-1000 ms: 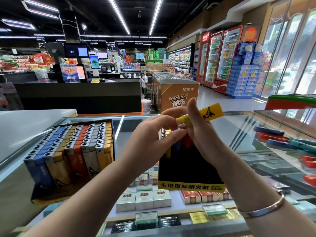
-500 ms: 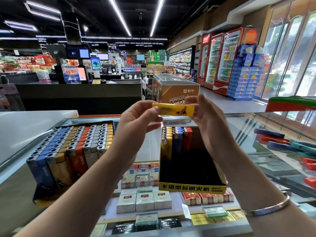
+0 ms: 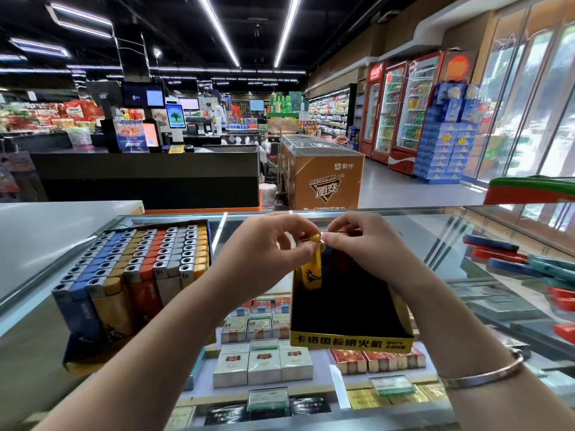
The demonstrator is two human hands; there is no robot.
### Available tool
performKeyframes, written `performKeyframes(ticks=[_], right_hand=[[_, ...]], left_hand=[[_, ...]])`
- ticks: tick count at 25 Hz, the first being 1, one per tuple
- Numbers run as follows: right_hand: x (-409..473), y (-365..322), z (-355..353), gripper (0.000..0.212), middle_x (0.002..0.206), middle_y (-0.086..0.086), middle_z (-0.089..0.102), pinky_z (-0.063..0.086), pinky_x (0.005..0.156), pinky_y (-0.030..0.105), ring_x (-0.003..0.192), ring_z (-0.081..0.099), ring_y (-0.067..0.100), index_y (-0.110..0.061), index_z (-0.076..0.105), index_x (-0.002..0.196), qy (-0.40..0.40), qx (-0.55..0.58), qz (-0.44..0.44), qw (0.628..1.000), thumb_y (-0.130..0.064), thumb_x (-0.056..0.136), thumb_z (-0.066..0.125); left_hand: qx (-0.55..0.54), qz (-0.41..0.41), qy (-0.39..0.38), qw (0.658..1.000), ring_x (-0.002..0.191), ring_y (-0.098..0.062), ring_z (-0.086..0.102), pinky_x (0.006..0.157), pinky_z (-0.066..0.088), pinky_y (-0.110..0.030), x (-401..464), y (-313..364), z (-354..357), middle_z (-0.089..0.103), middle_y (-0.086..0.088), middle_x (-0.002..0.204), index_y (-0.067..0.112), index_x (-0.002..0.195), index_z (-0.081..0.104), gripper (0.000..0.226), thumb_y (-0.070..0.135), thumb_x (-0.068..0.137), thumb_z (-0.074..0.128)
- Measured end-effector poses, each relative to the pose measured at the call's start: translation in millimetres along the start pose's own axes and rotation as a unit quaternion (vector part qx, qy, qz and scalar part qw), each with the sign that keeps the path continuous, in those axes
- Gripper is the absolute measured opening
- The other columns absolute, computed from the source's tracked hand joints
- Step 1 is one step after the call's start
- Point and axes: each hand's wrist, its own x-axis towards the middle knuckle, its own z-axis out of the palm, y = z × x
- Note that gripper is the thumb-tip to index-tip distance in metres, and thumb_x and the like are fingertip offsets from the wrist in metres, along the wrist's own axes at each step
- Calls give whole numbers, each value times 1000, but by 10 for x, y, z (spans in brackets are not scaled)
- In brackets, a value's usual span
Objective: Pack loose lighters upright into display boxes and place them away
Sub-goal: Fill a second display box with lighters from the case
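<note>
A yellow lighter (image 3: pixel 311 273) stands upright at the back left of the black and yellow display box (image 3: pixel 351 342), which rests on the glass counter. My left hand (image 3: pixel 267 253) pinches the lighter's top. My right hand (image 3: pixel 362 241) pinches it too, fingertips touching the metal head from the right. Other lighters at the back of this box are mostly hidden behind my hands. A full display box (image 3: pixel 130 275) of blue, gold, orange and grey lighters stands upright to the left.
Loose blue, red and teal lighters (image 3: pixel 510 259) lie on the glass counter (image 3: pixel 435 237) at the right. Cigarette packs (image 3: pixel 261 365) fill the shelf under the glass. A white countertop (image 3: pixel 46 231) lies at the left, and shop aisles lie beyond.
The yellow lighter was held level between both hands above the box. It has turned upright and come down into the box's back left corner, both hands still on its top.
</note>
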Motion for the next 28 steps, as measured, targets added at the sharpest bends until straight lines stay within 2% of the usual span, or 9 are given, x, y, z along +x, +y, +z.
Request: performKeyframes(ticks=[2, 6, 10, 16, 21, 25, 28], right_hand=[[6, 11, -5, 11, 90, -5, 64, 43, 91, 48, 94, 57, 17, -31, 64, 86, -12, 13, -5, 1000, -41, 81, 64], [20, 45, 3, 11, 86, -5, 62, 47, 79, 35, 89, 57, 15, -30, 64, 84, -9, 33, -9, 999, -40, 80, 66], [37, 78, 17, 11, 87, -5, 62, 47, 78, 34, 88, 56, 13, -30, 64, 85, -2, 31, -12, 999, -40, 81, 65], [51, 105, 28, 10, 86, -8, 60, 43, 72, 29, 86, 55, 11, -31, 63, 85, 0, 30, -23, 999, -40, 81, 65], [51, 109, 35, 8, 83, -9, 60, 41, 66, 26, 81, 54, 8, -31, 62, 83, 2, 37, -37, 999, -38, 81, 65], [52, 116, 44, 10, 85, -7, 60, 40, 65, 24, 82, 53, 7, -29, 64, 86, 2, 40, -44, 998, -38, 82, 65], [67, 124, 36, 11, 88, -6, 61, 40, 64, 22, 84, 54, 8, -28, 65, 88, 0, 42, -39, 998, -37, 82, 65]], left_hand=[[9, 12, -12, 1000, 70, -4, 56, 60, 50, -17, 1, -19, -18, 61, 18, 81, 37, 90, 66, 15, 34, 76, 63], [35, 15, 4, 999, 72, -3, 60, 66, 53, -22, 17, -56, -85, 64, 16, 78, 33, 93, 67, 22, 22, 75, 72], [88, 35, -16, 995, 75, -3, 63, 73, 55, -31, 11, -35, -62, 65, 15, 82, 28, 88, 69, 18, 18, 74, 74], [157, 91, -20, 983, 76, -5, 61, 71, 55, -30, 3, -2, -12, 60, 14, 84, 19, 90, 71, 13, 18, 77, 71], [198, 80, -25, 977, 76, -10, 59, 71, 54, -34, -4, -19, 8, 55, 12, 84, 20, 86, 68, 7, 18, 80, 70], [117, 0, -27, 993, 81, -5, 57, 72, 54, -29, 31, -112, 37, 53, 14, 88, 30, 70, 52, 25, 15, 78, 71], [-17, -92, -41, 995, 96, -2, 55, 75, 47, -21, 57, -210, 96, 54, 16, 105, 28, 74, 55, 20, 16, 77, 71]])
